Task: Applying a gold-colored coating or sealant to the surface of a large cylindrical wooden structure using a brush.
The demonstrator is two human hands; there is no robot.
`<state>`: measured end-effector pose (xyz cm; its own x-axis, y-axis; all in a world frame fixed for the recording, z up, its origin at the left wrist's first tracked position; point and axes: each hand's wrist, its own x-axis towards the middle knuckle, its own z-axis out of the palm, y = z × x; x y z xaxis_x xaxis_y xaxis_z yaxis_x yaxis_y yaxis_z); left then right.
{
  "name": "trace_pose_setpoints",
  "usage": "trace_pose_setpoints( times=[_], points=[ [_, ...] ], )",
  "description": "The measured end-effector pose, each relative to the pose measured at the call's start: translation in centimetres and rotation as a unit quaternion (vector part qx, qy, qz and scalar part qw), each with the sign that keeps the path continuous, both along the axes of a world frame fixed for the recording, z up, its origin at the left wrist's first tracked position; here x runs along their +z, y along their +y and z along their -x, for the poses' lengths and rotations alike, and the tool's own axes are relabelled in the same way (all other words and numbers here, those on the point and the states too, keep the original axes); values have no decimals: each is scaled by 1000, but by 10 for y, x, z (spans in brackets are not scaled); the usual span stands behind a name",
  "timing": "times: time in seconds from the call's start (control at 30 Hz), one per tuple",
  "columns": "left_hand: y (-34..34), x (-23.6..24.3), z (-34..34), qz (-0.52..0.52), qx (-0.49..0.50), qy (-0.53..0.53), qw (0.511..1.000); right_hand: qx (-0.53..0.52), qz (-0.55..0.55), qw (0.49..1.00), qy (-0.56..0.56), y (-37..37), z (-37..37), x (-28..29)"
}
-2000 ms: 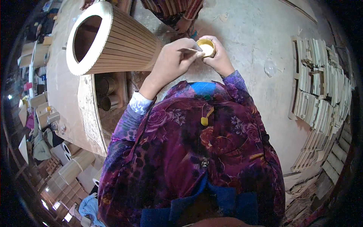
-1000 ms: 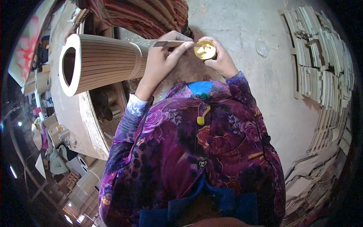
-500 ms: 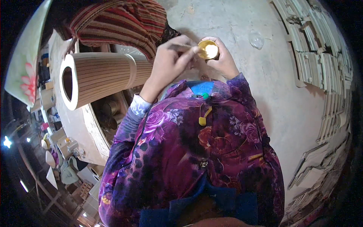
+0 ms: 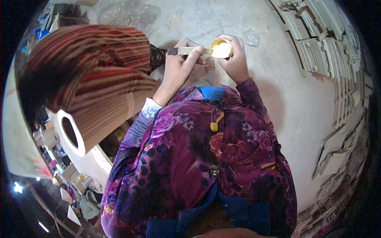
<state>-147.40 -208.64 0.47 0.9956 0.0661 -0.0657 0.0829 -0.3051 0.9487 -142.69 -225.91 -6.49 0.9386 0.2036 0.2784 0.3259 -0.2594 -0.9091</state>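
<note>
Grey floor [image 4: 301, 95] below, wood slats [image 4: 321, 51] stacked at right. Left hand [image 4: 178, 69] pinching stick [image 4: 189, 50], lying flat, tip pointing right into cup [image 4: 221, 49]. Right hand [image 4: 237, 59] curled tight round cup, just beside.

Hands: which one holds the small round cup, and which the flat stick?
The right hand grips the small round yellow cup from its right side. The left hand pinches the flat stick, whose tip reaches into the cup.
</note>
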Motion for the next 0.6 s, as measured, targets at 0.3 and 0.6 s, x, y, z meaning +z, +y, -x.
trace_pose_setpoints(
  times=[0.3,0.6],
  points=[
    [15,-30,-95,305,125,154,932,-75,80,987,-118,31,-96,-10],
    [41,-10,-167,391,188,107,895,-1,-75,996,40,63,-172,-9]
  ],
)
